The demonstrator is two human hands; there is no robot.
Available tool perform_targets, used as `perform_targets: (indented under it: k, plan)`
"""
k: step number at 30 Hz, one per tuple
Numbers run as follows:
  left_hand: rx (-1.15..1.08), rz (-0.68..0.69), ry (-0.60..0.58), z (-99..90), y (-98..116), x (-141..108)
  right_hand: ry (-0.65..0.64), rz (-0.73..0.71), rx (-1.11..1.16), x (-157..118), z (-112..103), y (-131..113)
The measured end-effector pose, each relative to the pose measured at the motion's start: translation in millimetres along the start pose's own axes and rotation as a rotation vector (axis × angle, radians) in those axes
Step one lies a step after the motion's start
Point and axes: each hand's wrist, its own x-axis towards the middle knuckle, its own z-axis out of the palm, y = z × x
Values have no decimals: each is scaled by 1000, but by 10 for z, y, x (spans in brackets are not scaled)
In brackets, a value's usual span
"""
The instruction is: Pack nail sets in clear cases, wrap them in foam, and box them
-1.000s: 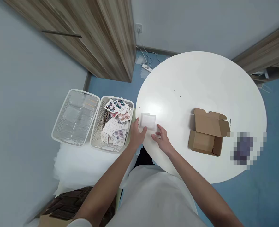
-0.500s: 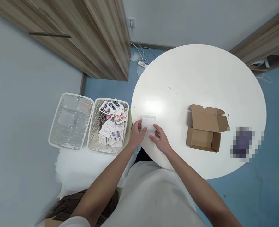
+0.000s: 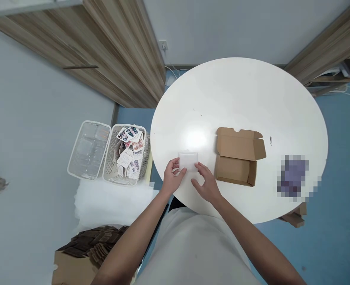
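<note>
A small flat white translucent packet [image 3: 188,161], looking like something wrapped in thin foam, lies at the near left part of the round table. My left hand [image 3: 172,177] grips its left edge, fingertips at the side and thumb by the near corner. On the other side, my right hand [image 3: 207,184] has thumb and fingers apart, with the fingertips at the packet's right edge. What is inside the packet cannot be made out. To the right of my right hand stands an open brown cardboard box [image 3: 236,169], its lid folded back.
Left of the white round table [image 3: 240,91] are a basket [image 3: 122,181] of printed cards and a basket [image 3: 79,176] of clear plastic cases. White foam sheets [image 3: 112,202] lie below them, near a carton [image 3: 72,269] of folded brown cardboard. A blurred purple item [image 3: 293,176] is at the right.
The view has shifted, so the table and baskets sit differently in it. My right thumb and fingers have spread wider beside the packet. My left hand stays at its left edge.
</note>
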Motion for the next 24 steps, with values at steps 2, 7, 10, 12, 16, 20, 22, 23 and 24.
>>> perform_targets:
  k: [2, 7, 10, 12, 16, 20, 22, 23, 24]
  plan:
    - [-20, 29, -7, 161, 81, -121, 34, -39, -25, -122, -181, 8]
    - [-22, 86, -85, 668, 256, -309, 170, -56, -47, -402, -635, 136]
    - [17, 110, -161, 983, 329, -347, 263, -45, -56, -521, -855, 281]
    - [42, 112, -204, 1159, 366, -354, 315, -30, -63, -573, -963, 384]
    - [119, 104, -295, 1389, 386, -340, 354, 18, -73, -622, -1089, 563]
    - [256, 91, -430, 1469, 287, -335, 298, 71, -107, -636, -1102, 693]
    - [380, 100, -419, 1470, 211, -345, 243, 73, -135, -641, -1071, 740]
    - [448, 113, -399, 1467, 177, -352, 215, 70, -153, -645, -1050, 759]
    - [508, 125, -381, 1462, 149, -359, 191, 68, -174, -650, -1026, 776]
